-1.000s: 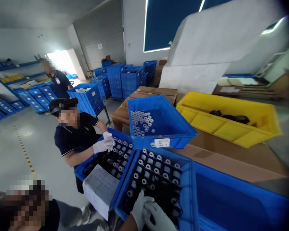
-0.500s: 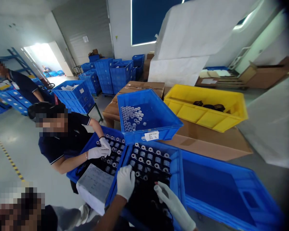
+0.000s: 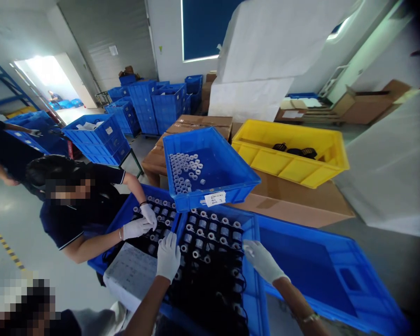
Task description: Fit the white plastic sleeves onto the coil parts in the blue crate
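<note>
The person's gloved left hand (image 3: 168,256) lies at about ten o'clock of the blue crate (image 3: 254,284), fingers stretched along its left rim; the gloved right hand (image 3: 264,262) is at about two o'clock, fingers bent by the opposite rim. Neither hand shows a part in it, and whether the fingers clasp the rims I cannot tell; one hand on each side would suit steadying the crate. The crate sits directly before the person, its far half holding labelled cylinders (image 3: 213,227) upright in rows, white ends up, probably so they pack neatly and can be checked from above; toward six o'clock lies a black mass (image 3: 199,298) too dark to make out. At twelve o'clock, a blue bin (image 3: 227,163) of loose white rings (image 3: 177,163) stands above the crate's far end, presumably to keep them within reach. A co-worker's gloved hands (image 3: 136,228) are over a neighbouring crate (image 3: 154,190) at ten o'clock, and a sheet of paper (image 3: 131,268) drapes its near end, likely for easy reading. A yellow bin (image 3: 280,163) rests at one o'clock.
</note>
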`<action>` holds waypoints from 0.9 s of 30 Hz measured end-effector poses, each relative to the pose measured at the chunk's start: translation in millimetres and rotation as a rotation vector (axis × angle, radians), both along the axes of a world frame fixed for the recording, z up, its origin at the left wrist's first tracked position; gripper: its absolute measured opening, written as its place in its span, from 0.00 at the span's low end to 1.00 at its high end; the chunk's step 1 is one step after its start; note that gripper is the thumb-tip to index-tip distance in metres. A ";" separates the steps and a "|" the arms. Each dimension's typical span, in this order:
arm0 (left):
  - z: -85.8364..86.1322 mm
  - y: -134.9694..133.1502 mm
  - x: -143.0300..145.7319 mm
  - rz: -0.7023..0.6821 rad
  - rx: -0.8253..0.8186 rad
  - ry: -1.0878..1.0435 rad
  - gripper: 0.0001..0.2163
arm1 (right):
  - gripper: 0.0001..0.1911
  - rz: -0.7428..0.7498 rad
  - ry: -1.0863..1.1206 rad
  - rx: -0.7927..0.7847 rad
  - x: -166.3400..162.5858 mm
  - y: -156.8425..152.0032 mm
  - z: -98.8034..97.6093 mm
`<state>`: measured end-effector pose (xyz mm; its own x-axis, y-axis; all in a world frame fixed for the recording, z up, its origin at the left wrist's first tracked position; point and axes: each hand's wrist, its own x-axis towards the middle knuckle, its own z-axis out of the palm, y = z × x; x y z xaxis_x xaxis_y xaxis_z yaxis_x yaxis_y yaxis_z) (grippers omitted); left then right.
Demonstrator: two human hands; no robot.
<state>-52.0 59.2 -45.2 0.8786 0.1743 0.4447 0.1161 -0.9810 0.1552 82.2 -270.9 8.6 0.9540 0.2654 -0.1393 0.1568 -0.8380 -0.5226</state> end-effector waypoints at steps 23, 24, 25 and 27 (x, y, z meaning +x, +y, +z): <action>20.1 -182.1 101.4 -0.386 -0.017 0.996 0.35 | 0.21 -0.321 -0.108 0.152 -31.7 -55.2 8.7; 25.1 -182.7 104.8 -0.402 0.002 1.028 0.32 | 0.21 -0.341 -0.113 0.167 -37.4 -57.1 12.5; 29.4 -183.0 108.1 -0.420 0.017 1.050 0.30 | 0.22 -0.353 -0.118 0.184 -43.2 -57.9 16.2; 36.2 -182.6 115.2 -0.460 0.035 1.076 0.24 | 0.23 -0.367 -0.113 0.221 -54.3 -57.8 22.4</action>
